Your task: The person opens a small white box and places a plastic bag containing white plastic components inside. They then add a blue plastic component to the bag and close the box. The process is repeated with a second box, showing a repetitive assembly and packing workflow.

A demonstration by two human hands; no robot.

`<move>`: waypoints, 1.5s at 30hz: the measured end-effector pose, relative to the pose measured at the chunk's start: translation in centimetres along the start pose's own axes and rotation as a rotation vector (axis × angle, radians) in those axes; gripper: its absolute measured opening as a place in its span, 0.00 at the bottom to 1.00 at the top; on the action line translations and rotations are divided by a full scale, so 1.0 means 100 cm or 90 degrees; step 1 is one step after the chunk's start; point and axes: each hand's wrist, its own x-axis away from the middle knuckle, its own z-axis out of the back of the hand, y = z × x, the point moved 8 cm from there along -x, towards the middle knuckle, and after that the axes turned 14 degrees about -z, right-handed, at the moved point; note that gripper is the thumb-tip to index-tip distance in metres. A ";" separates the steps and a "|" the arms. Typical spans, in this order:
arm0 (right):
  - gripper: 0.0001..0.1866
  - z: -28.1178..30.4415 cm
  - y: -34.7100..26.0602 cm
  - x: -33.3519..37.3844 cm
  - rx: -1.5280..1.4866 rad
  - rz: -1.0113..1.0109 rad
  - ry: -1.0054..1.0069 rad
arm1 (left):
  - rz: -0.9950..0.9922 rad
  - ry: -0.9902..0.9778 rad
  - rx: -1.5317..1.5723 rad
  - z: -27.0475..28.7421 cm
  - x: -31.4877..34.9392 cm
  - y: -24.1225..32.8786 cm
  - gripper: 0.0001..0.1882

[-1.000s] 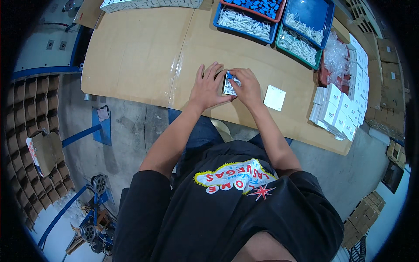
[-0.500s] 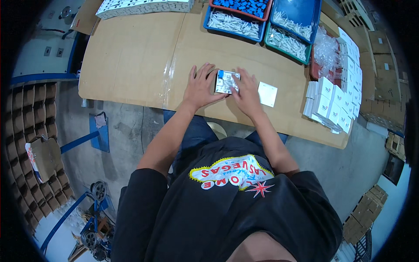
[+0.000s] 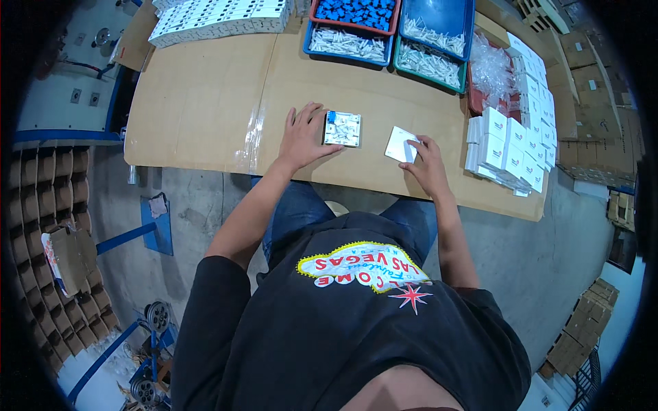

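A small open square box lies on the cardboard-covered table, filled with white pieces and a blue one at its far left corner. My left hand steadies it from the left, index finger by the far corner and thumb along the near edge. To the box's right is a flat white square piece, a card or a lid; I cannot tell which. My right hand grips its right side between thumb and fingers. Whether the piece is lifted off the table is unclear.
Beyond my hands stand trays of white plugs, with a red tray of blue plugs on top. Stacked white boxes and a tray of clear plastic bags sit at right. White boxes line the far left.
My right hand has left the open box and moved right to the white square piece, which now sits turned. The contents of the box are uncovered to view.
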 end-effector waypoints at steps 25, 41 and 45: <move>0.28 -0.084 0.023 0.009 -1.043 -0.557 -0.188 | 0.442 0.202 1.489 -0.034 0.027 0.082 0.39; 0.38 -0.006 -0.084 -0.002 -0.592 -0.075 -0.099 | 0.533 0.118 1.335 -0.026 0.014 0.105 0.34; 0.34 0.024 -0.141 0.018 -0.284 0.136 0.032 | 0.563 0.130 1.279 -0.024 0.015 0.113 0.33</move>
